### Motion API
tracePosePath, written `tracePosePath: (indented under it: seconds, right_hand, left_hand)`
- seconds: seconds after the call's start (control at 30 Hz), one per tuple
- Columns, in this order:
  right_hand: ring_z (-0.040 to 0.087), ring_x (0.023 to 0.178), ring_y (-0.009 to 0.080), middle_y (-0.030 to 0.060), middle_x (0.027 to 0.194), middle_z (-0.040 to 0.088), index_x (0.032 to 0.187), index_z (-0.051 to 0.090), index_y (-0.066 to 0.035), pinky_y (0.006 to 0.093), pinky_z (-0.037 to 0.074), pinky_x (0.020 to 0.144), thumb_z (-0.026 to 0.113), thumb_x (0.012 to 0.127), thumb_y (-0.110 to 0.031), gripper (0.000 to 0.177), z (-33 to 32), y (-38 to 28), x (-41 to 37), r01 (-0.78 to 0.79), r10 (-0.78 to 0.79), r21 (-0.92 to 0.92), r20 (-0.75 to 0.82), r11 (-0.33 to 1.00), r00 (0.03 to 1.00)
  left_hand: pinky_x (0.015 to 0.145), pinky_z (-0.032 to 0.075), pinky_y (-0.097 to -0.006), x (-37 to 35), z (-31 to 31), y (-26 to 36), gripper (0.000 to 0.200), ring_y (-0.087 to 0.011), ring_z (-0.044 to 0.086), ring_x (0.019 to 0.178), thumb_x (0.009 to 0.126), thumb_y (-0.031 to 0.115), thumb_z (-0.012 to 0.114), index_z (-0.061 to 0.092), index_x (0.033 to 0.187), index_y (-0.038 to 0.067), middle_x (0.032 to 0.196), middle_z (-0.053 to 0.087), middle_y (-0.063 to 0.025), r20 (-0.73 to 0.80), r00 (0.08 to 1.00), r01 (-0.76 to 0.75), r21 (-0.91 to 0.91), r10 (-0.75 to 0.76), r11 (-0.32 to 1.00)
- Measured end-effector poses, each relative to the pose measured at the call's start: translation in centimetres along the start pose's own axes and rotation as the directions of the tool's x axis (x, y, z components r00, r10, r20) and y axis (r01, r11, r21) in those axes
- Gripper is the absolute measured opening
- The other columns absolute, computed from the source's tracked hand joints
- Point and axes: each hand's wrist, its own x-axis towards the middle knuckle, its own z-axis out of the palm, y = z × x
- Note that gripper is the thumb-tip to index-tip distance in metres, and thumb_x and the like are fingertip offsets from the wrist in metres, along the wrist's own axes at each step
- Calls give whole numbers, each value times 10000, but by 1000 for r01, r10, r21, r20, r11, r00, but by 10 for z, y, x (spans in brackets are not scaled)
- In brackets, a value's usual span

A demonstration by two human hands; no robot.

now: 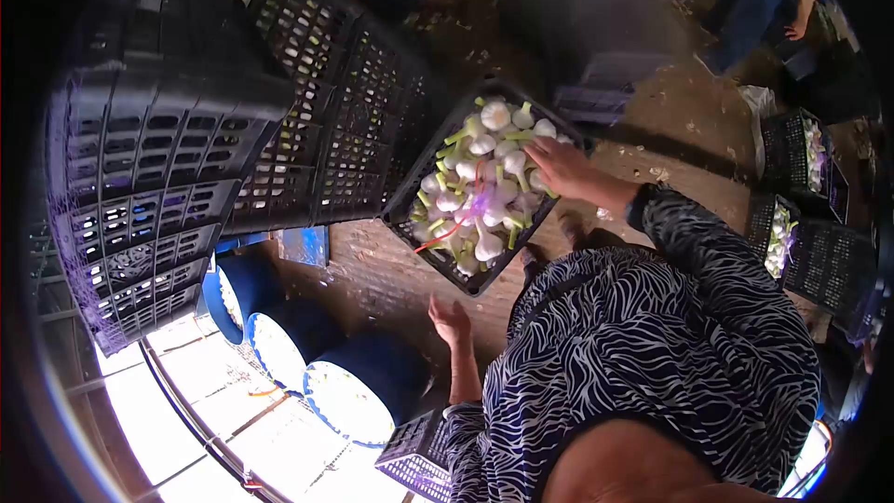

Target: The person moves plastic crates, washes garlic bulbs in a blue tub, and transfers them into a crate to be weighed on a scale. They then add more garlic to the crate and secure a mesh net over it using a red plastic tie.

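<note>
Many white garlic bulbs with green stalks filled a black crate that stood tilted on the dirt floor, to the right of a tall stack of empty crates. The right hand lay on the bulbs at the far right side of the crate, and I cannot tell if it gripped one. The left hand was spread open and empty, near the crate's near corner.
</note>
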Motion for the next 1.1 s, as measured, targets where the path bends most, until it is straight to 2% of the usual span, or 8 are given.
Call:
tracePosePath:
  seconds: [0.13, 0.23, 0.43, 0.57, 0.73, 0.83, 0.93, 1.1]
  right_hand:
    - [460, 1096, 301, 144, 1251, 390, 1244, 379, -12, 417, 443, 819, 579, 771, -180, 541, 23, 0, 45, -55, 55, -37, 16, 998, 998]
    - [461, 1103, 311, 163, 1275, 382, 1237, 401, -21, 406, 423, 865, 638, 725, -212, 596, 32, 9, 70, 60, -79, -124, -154, 990, 985]
    - [405, 1141, 277, 162, 1212, 410, 1188, 423, 15, 426, 394, 850, 616, 730, -430, 667, 41, 36, 118, 233, -236, -180, 3, 956, 972]
    - [386, 1158, 269, 191, 1223, 414, 1222, 409, 43, 426, 356, 901, 589, 728, -491, 750, 31, 45, 122, 212, -196, -96, 151, 973, 969]
    - [219, 1308, 256, 198, 1386, 260, 1318, 304, 31, 410, 185, 1054, 571, 753, -490, 813, 53, 78, 117, 305, -294, -159, 89, 939, 952]
    - [180, 1329, 254, 195, 1425, 183, 1346, 261, 21, 407, 155, 1072, 536, 765, -525, 843, 52, 78, 121, 304, -277, -165, 170, 938, 946]
    - [153, 1338, 274, 196, 1443, 128, 1361, 225, 21, 427, 167, 1068, 543, 772, -515, 858, 40, 77, 116, 317, -273, -114, 293, 942, 916]
    - [215, 1301, 309, 210, 1415, 173, 1343, 244, 36, 444, 211, 1046, 577, 766, -474, 839, 48, 84, 113, 362, -340, -90, 192, 928, 920]
  left_hand:
    - [967, 339, -424, 3, -9, 58, 610, -400, 399, 1154, 760, 177, 562, 337, 1292, -17, 1255, 403, -252, -23, 991, -132, 63, 133, 989]
    - [1003, 299, -425, 17, -8, 89, 611, -404, 340, 1209, 794, 197, 525, 294, 1316, -21, 1313, 337, -265, -40, 985, -163, 52, 165, 985]
    - [1046, 202, -458, 67, 29, 117, 610, -403, 265, 1259, 831, 252, 476, 266, 1316, -54, 1336, 306, -270, -113, 962, -205, 311, 250, 928]
    - [1053, 171, -466, 86, 55, 128, 648, -401, 220, 1286, 860, 362, 425, 249, 1321, -58, 1362, 265, -280, 124, 987, 81, 167, -102, 983]
    - [1035, 207, -443, 95, 79, 102, 862, -406, 258, 1264, 821, 624, 332, 216, 1346, -49, 1381, 222, -281, 16, 999, -36, 157, 33, 987]
    - [1046, 183, -454, 88, 63, 117, 920, -392, 204, 1298, 788, 668, 354, 197, 1361, -35, 1397, 190, -281, 103, 994, 32, 152, -48, 988]
    - [1051, 152, -481, 67, 93, 137, 955, -405, 143, 1315, 752, 616, 502, 166, 1372, -28, 1392, 194, -289, -30, 998, 61, 253, -55, 965]
    - [1064, 146, -463, 56, 104, 176, 1013, -428, 158, 1303, 696, 550, 623, 139, 1375, -26, 1393, 188, -289, -24, 999, -29, 305, 38, 952]
